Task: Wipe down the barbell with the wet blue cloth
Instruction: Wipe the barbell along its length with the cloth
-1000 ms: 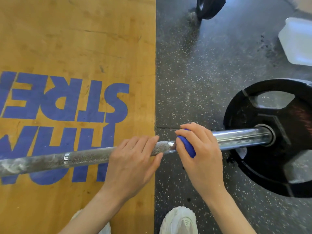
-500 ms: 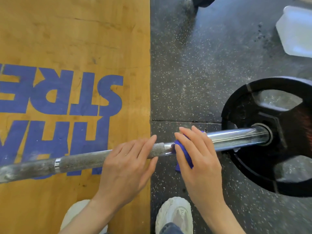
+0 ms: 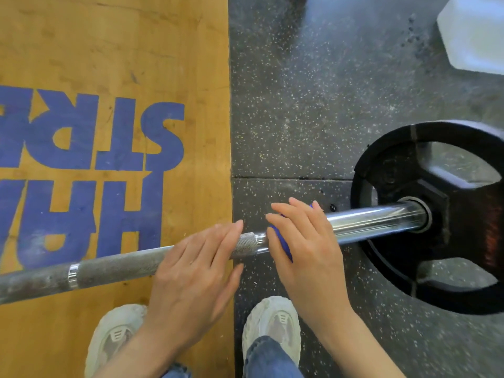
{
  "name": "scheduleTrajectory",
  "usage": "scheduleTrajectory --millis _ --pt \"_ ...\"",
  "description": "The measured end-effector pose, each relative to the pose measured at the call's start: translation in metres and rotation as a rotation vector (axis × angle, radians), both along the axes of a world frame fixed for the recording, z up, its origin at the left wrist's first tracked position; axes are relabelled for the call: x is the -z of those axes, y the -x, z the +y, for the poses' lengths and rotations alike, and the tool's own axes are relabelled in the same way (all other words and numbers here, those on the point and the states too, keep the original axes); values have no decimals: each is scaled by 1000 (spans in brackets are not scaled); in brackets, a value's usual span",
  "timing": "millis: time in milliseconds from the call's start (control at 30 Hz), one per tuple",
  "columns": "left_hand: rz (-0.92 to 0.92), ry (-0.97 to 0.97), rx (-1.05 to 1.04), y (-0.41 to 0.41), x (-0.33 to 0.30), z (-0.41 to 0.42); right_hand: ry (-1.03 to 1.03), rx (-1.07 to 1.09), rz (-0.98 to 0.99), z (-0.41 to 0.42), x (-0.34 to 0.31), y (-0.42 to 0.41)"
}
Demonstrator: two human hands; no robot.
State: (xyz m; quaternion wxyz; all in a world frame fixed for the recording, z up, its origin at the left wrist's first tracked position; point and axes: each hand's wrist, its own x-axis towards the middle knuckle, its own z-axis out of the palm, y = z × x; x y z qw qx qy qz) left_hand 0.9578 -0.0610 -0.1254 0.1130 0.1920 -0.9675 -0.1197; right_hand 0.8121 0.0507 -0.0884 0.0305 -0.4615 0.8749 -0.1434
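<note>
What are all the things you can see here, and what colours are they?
barbell: 1, grey knurled shaft and shiny sleeve, across the floor
blue cloth: 1, blue, wrapped on the bar under the right hand
weight plate: 1, black, on the bar's right end
wooden platform: 1, yellow-brown with blue letters, left
rubber floor: dark, speckled, right
white container: 1, top right, blurred
shoes: 2, pale grey, bottom
left hand: 1, resting on the knurled shaft
right hand: 1, gripping the cloth
</note>
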Motion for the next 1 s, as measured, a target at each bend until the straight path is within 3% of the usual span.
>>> scheduleTrajectory --millis 133,300,433,633,767,900,1000 --pt "-86 -14 77 -10 -2 6 -307 72 -170 -35 -7 20" --pt "-186 -3 120 -20 -7 13 -74 71 -142 16 -12 -8" --pt "-190 49 123 -23 -3 17 -240 138 -255 -12 -10 8" --pt "-173 63 106 -24 0 20 -117 -60 -40 31 -14 -19" --pt "-177 98 110 -22 2 18 -346 113 -167 -21 -9 7" --pt "-180 85 107 -21 2 17 -121 -54 -18 23 -14 -21" --pt "-180 110 100 -19 3 15 -96 24 -42 10 4 -7"
